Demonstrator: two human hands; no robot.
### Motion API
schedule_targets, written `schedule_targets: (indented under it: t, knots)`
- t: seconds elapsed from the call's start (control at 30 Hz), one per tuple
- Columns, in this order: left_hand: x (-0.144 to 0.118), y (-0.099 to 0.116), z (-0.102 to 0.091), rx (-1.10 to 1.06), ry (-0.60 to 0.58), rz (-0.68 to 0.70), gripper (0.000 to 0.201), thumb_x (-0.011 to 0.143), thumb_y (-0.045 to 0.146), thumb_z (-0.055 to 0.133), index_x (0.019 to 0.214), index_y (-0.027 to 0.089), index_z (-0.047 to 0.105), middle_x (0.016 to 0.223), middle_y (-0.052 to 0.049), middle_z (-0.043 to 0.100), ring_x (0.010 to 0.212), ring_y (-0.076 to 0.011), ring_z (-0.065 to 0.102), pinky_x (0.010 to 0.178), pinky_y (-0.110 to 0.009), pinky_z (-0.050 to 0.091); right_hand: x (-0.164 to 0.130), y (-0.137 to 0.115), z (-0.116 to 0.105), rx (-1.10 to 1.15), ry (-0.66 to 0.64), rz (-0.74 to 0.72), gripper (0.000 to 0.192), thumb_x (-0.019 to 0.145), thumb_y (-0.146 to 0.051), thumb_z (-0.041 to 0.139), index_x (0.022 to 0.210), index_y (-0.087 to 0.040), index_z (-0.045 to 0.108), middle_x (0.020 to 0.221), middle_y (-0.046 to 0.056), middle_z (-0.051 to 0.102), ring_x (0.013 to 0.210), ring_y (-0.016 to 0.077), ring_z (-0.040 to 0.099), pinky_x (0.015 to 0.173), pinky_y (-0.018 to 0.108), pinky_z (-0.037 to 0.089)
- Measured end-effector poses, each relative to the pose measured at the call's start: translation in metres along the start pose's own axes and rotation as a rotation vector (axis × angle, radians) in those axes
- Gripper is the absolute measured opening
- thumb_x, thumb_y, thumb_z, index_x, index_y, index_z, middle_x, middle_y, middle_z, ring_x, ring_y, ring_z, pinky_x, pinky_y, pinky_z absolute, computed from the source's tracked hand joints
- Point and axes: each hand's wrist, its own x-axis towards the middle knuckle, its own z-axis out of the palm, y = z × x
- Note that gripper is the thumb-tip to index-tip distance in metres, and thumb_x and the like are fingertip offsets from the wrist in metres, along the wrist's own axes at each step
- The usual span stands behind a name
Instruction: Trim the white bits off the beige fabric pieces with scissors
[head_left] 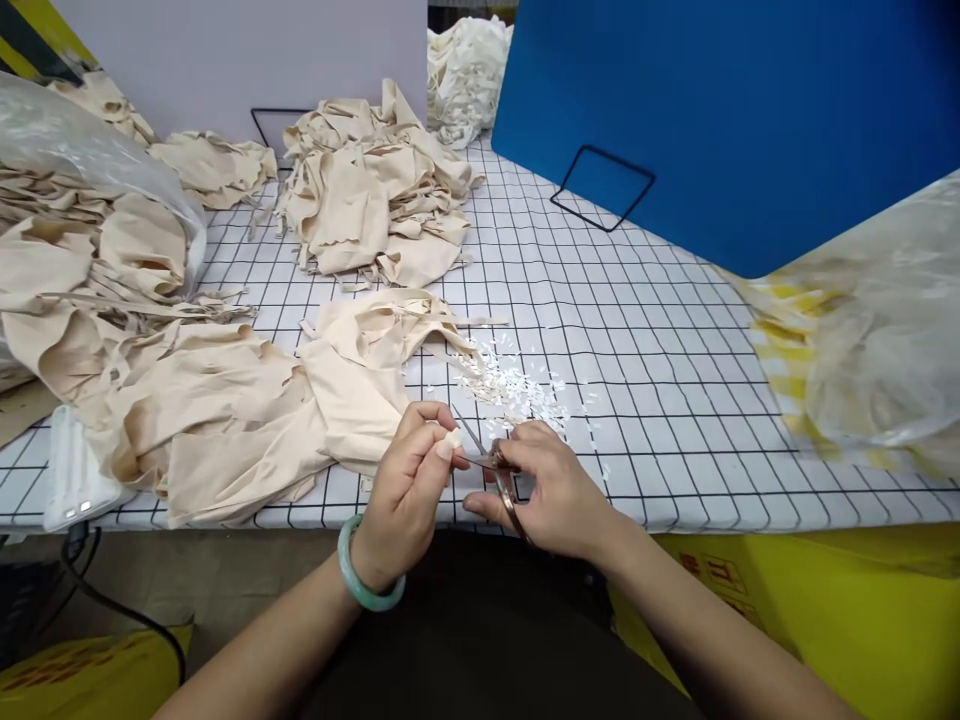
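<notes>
Small scissors (491,462) in the right hand (551,490) lie with their long axis running from the palm up and leftward, blades parted toward a tiny cream fabric scrap (453,438) pinched in the left hand (409,490); both hands meet, fingers curled, at the near edge of the gridded table (660,330), beside white clippings (517,385)

Scissors (501,478) handles hidden inside the right hand (555,495); plastic bag (877,330) blurred, cut off at right edge; its contents indistinct.
</notes>
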Motion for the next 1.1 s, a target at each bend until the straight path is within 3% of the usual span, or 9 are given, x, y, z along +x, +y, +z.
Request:
schedule_targets:
  t: [0.2,0.53,1.1]
  knots:
    - [0.0009,0.003,0.0003,0.078,-0.025,0.109,0.032,0.102,0.027,0.042,0.074,0.019,0.056,0.096,-0.008,0.05,0.105,-0.022,0.049,0.088,-0.033,0.044,-0.0021,0.0027,0.0006,0.008,0.01,-0.03,0.051,0.08,-0.062,0.07,0.058,-0.022,0.047,0.055,-0.001,0.053,0.055,0.0147,0.047,0.065,0.033,0.039]
    - [0.0003,0.004,0.0001,0.176,-0.072,0.221,0.03,0.102,0.021,0.037,0.077,0.02,0.053,0.086,-0.007,0.05,0.105,-0.0229,0.048,0.088,-0.035,0.044,-0.0012,0.0007,0.0014,0.018,0.017,-0.053,0.055,0.081,-0.063,0.067,0.055,-0.022,0.042,0.052,-0.003,0.047,0.052,0.013,0.043,0.064,0.031,0.038]
    - [-0.0016,0.0027,0.0006,0.239,-0.081,0.262,0.028,0.102,0.017,0.038,0.084,0.017,0.06,0.098,-0.01,0.053,0.107,-0.0225,0.049,0.086,-0.035,0.046,-0.0031,0.0032,0.0059,0.067,0.05,-0.018,0.059,0.082,-0.065,0.066,0.053,-0.022,0.039,0.046,-0.004,0.045,0.047,0.0108,0.04,0.062,0.029,0.039]
